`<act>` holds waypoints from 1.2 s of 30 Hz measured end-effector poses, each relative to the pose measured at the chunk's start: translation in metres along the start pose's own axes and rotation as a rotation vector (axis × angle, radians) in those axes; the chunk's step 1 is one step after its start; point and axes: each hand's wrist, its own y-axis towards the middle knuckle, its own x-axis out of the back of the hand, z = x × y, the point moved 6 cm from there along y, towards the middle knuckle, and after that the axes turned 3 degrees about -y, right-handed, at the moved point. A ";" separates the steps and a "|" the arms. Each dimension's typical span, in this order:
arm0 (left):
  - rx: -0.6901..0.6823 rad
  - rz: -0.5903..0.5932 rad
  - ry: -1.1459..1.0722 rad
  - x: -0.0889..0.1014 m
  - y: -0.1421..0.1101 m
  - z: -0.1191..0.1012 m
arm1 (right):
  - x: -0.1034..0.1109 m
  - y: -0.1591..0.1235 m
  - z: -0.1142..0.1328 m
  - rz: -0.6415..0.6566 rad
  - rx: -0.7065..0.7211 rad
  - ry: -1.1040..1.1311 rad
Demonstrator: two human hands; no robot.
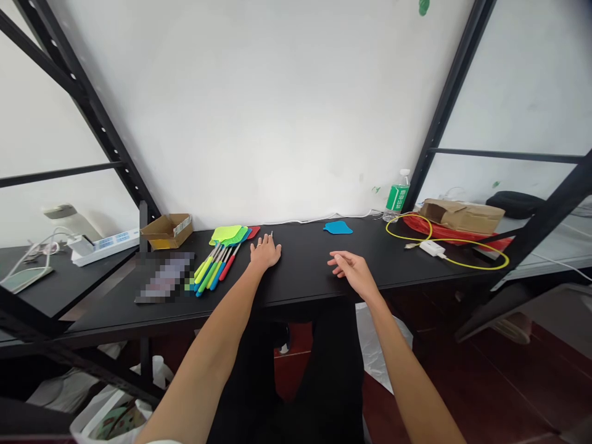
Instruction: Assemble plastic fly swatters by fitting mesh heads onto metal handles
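Observation:
On the black table, my left hand (pixel 265 251) lies palm down with its fingers spread. A small pale tip (pixel 272 234) shows just past its fingertips; what lies under the palm is hidden. To its left is a pile of fly swatters (pixel 227 235) with yellow-green, blue and red heads and coloured grips on metal stems. My right hand (pixel 350 269) hovers over the table's front part, fingers loosely bent and apart, nothing visible in them. Farther back, between the hands and nearer the right one, a loose blue swatter head (pixel 338 227) lies flat.
A small open cardboard box (pixel 166 231) and a pixelated flat item (pixel 166 277) are at the left. At the right stand a water bottle (pixel 396 196), a yellow cable (pixel 476 265) with a white adapter (pixel 432 248), and a brown package (pixel 462 216). Black metal posts frame both sides.

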 end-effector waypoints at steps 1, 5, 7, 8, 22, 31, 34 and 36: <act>-0.005 -0.003 0.001 0.000 -0.001 -0.001 | 0.000 0.000 0.000 0.000 -0.002 0.004; -0.032 -0.024 0.006 0.002 -0.008 -0.002 | 0.000 -0.001 0.002 -0.003 -0.007 0.013; -0.048 -0.039 0.008 0.003 -0.011 -0.003 | 0.000 -0.001 0.002 -0.008 -0.006 0.010; -0.058 -0.047 0.008 0.004 -0.013 -0.003 | 0.000 -0.002 0.002 -0.011 -0.005 0.007; -0.178 -0.171 -0.029 0.022 -0.072 -0.015 | -0.003 -0.002 0.001 0.001 0.006 -0.063; -0.401 -0.160 -0.176 0.030 -0.092 -0.025 | -0.007 -0.003 0.003 -0.001 0.011 -0.131; -0.478 -0.144 -0.245 0.033 -0.096 -0.031 | -0.008 -0.003 0.004 0.005 0.014 -0.166; -0.517 -0.132 -0.284 0.035 -0.099 -0.033 | -0.009 -0.003 0.003 0.005 0.021 -0.200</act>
